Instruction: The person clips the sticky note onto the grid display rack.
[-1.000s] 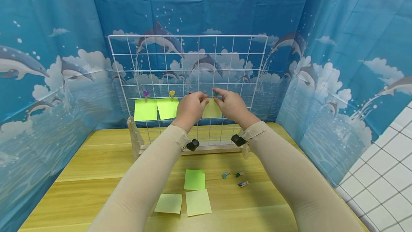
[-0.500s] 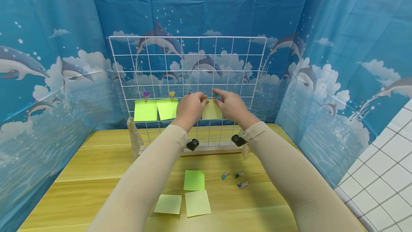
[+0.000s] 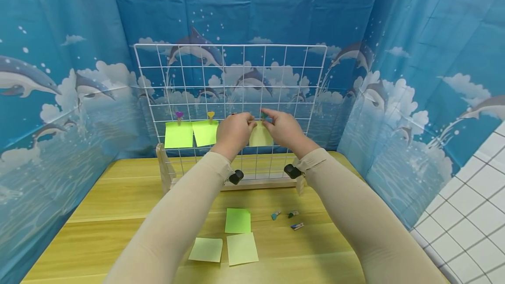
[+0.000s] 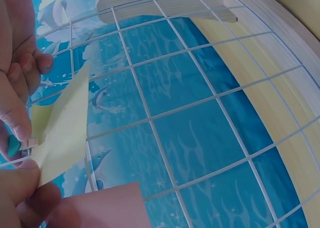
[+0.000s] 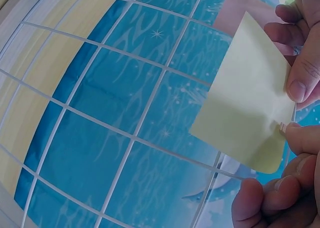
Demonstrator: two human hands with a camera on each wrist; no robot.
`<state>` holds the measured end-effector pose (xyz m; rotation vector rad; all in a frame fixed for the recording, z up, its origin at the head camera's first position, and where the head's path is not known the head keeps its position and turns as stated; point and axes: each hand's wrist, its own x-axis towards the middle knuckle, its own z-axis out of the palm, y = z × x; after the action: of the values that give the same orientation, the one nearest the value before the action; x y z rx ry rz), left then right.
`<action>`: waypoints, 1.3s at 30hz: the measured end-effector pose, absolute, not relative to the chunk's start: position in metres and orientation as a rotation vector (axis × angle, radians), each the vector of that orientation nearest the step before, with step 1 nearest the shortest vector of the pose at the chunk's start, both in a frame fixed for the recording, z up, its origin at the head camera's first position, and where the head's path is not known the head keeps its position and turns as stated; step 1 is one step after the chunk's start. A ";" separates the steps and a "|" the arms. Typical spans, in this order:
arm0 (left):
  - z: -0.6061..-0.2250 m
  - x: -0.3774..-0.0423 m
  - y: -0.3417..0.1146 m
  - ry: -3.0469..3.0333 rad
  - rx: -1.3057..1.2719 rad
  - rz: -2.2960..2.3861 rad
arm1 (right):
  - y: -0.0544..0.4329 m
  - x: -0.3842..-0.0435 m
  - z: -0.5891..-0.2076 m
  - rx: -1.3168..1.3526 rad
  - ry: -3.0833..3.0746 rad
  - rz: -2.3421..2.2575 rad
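Note:
My left hand pinches the top edge of a pale yellow sticky note that hangs against a white wire grid. Beside it, my right hand holds a small wooden clothespin with a teal end between thumb and finger, at the note's top edge. From the right wrist, the clothespin's wooden tip shows over the paper. Left of this note is a pink note, largely hidden behind my left hand in the head view. Two bright green notes hang further left under heart clothespins.
On the wooden table lie a green note, two pale yellow notes and three small clothespins. The grid stands in a wooden base. A blue dolphin-print curtain surrounds the table's back and sides.
Both hands stay in nearly the same place. The lower part of the pale yellow note has shifted very slightly to the right.

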<state>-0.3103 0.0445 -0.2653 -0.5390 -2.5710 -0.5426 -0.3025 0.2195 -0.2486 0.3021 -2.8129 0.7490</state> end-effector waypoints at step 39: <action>-0.258 -0.273 0.019 -2.618 -0.750 -0.383 | 0.242 -0.273 -0.251 0.424 -2.742 0.783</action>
<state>-0.2731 0.0193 -0.2576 -0.7502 -2.6180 -0.3834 -0.2728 0.2417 -0.2510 0.4240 -2.7418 0.7828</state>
